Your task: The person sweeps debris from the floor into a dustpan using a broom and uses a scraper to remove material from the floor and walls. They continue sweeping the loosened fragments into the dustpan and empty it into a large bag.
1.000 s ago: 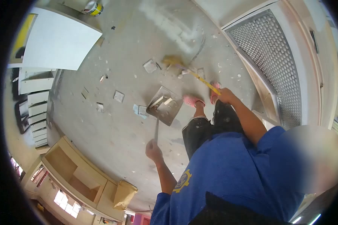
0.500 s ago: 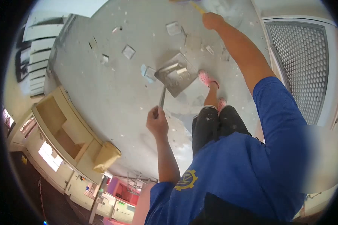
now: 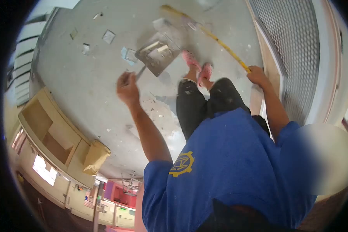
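My left hand [image 3: 128,88] is closed around the handle of a grey dustpan [image 3: 157,67], which rests on the floor in front of my feet. Several light-coloured scraps lie in the pan. At the right, my right hand [image 3: 258,75] grips the end of a long yellow stick [image 3: 224,44] that looks like a broom. It slants away toward the far floor, where its far end is blurred. A light-blue scrap with a pale square [image 3: 129,56] lies against the pan's left side. Close to the pan's right edge are my pink clogs [image 3: 190,58].
More debris, including a pale square [image 3: 108,36] and a small piece [image 3: 86,48], is scattered on the grey floor [image 3: 81,81]. A wooden cabinet [image 3: 75,154] with a brown paper bag [image 3: 97,156] stands left. A perforated metal panel [image 3: 294,42] lines the right side.
My right hand has drawn back toward my body, bringing more of the yellow stick into view. The camera view has shifted, so the dustpan and left hand appear further left and higher.
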`<action>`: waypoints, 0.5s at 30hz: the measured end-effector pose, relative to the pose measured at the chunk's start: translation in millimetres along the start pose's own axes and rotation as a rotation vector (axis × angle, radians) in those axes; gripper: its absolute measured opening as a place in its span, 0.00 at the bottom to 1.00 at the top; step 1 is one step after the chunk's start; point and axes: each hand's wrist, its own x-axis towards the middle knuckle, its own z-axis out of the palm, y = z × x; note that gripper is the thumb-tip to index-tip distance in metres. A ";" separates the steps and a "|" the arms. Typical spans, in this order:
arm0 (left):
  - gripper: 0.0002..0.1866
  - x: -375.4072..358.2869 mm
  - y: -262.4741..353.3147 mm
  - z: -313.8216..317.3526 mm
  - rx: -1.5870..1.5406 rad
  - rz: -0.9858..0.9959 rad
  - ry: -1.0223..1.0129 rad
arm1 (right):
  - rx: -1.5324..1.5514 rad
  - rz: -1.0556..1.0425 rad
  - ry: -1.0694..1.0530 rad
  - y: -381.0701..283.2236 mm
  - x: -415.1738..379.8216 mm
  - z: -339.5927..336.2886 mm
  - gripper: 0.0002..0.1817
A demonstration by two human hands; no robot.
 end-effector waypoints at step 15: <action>0.07 51.8 -106.2 -37.5 0.096 0.447 -0.511 | 0.333 0.378 -0.023 -74.7 116.3 104.2 0.12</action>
